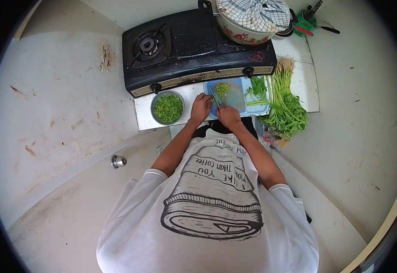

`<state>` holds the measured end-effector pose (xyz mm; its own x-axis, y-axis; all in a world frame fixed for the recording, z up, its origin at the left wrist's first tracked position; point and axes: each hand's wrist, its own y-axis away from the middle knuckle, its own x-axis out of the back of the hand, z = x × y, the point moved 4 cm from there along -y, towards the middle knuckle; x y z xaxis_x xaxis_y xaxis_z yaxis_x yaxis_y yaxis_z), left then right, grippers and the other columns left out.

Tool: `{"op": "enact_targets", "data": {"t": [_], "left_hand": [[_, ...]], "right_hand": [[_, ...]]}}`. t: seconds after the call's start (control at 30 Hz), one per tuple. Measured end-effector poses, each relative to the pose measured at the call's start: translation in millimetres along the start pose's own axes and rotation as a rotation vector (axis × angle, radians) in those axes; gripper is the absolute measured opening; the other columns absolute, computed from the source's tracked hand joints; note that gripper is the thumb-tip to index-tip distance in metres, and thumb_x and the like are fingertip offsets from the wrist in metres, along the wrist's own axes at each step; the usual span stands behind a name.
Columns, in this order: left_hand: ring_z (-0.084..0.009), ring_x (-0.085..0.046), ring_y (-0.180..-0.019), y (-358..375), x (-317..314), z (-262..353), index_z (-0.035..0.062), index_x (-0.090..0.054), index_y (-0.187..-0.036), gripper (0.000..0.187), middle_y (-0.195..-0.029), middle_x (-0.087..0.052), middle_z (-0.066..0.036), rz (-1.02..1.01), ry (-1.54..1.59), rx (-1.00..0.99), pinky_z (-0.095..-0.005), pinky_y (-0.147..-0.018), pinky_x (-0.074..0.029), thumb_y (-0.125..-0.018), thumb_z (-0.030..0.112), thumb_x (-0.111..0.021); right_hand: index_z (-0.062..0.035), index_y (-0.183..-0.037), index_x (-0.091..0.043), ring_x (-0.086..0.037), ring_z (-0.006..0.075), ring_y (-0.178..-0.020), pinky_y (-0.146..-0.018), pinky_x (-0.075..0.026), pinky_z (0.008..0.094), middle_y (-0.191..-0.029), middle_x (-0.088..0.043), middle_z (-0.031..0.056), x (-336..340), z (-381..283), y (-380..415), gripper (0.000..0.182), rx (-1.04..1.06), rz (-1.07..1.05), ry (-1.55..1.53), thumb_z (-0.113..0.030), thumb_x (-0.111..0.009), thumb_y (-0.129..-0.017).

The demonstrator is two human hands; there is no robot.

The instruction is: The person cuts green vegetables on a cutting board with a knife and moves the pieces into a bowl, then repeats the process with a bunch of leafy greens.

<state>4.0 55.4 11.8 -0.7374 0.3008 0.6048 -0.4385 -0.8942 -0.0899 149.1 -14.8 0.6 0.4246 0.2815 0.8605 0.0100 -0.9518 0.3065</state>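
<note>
My right hand (228, 117) grips a knife (213, 96), its blade pointing away from me over a blue cutting board or tray (235, 105). My left hand (201, 108) is closed at the board's left edge, beside the blade, and a bit of green stem (210, 100) shows at its fingertips. Beyond the blade lies a small heap of chopped greens (222, 89). Loose leaves (257, 85) and cut stems (256, 103) rest on the board's right part. To the left stands a grey bowl (153, 110) full of finely chopped greens.
A bunch of long-stemmed leafy greens (286, 107) with roots lies at the right. Behind the board is a black two-burner stove (191, 38) bearing a cloth-covered, flowered pot (244, 34). A green basket (304, 22) with utensils stands in the corner. A door knob (118, 161) is at left.
</note>
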Motion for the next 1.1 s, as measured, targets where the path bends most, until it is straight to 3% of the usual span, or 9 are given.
{"op": "enact_targets", "data": {"t": [0.67,0.87,0.97,1.1], "left_hand": [[-0.0392,-0.063,-0.094,0,-2,0,0.0017,-0.072,-0.101,0.014,-0.095,-0.063,-0.018,0.018,-0.011,-0.021,-0.0480,-0.087,-0.052,-0.087,0.004,-0.070],[-0.0392,-0.063,-0.094,1,-1,0,0.0025,-0.072,-0.101,0.013,-0.095,-0.064,-0.017,0.014,0.011,0.002,-0.0475,-0.087,-0.052,-0.088,0.004,-0.070],[-0.0391,-0.064,-0.095,0,0,0,0.0028,-0.072,-0.101,0.013,-0.095,-0.064,-0.017,0.008,0.007,0.019,-0.0473,-0.087,-0.052,-0.088,0.004,-0.071],[-0.0394,-0.064,-0.095,0,1,0,0.0024,-0.072,-0.101,0.013,-0.094,-0.064,-0.017,-0.005,0.023,0.034,-0.0476,-0.087,-0.052,-0.088,0.004,-0.072]], "right_hand": [[0.0027,-0.097,-0.068,-0.075,0.0405,-0.081,-0.076,-0.061,0.0499,-0.083,-0.075,0.0248,11,-10,1,0.043,0.026,-0.025,0.022,-0.035,-0.050,-0.106],[-0.0011,-0.099,-0.074,-0.077,0.0357,-0.088,-0.081,-0.061,0.0458,-0.093,-0.077,0.0205,11,-14,-7,0.036,-0.064,-0.074,0.050,-0.032,-0.056,-0.103],[0.0017,-0.100,-0.069,-0.076,0.0398,-0.088,-0.082,-0.061,0.0488,-0.092,-0.076,0.0247,7,-9,0,0.040,0.015,-0.092,0.027,-0.034,-0.052,-0.105],[0.0017,-0.101,-0.070,-0.076,0.0394,-0.091,-0.085,-0.060,0.0489,-0.096,-0.076,0.0251,3,-5,1,0.041,-0.002,-0.127,0.047,-0.035,-0.052,-0.105]]}}
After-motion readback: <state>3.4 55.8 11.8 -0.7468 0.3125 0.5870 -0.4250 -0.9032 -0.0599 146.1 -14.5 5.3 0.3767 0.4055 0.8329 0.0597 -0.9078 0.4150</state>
